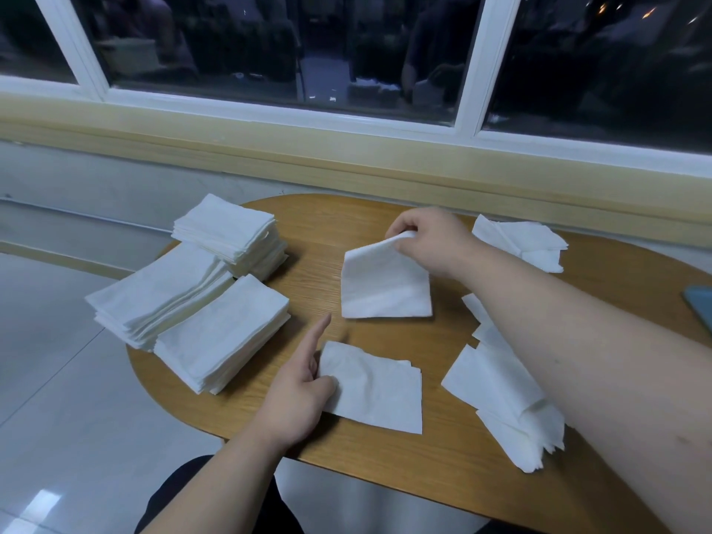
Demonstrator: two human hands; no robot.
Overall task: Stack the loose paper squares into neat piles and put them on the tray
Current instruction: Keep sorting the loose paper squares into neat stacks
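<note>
My right hand (427,240) pinches the top corner of a white paper square (385,287) and holds it up over the middle of the wooden table (443,456). My left hand (300,395) lies at the left edge of a small pile of squares (377,391) near the front; its thumb lies on the paper and its index finger points away. Three neat stacks stand at the left: a far one (231,233), a middle one (162,294) and a near one (223,333). Loose squares lie under my right forearm (497,383) and at the far right (528,240). No tray is in view.
A dark phone-like object (703,302) sits at the table's right edge. A wall with a yellow sill (346,148) and dark windows runs behind the table. Tiled floor (57,379) lies to the left, beyond the table's rounded end.
</note>
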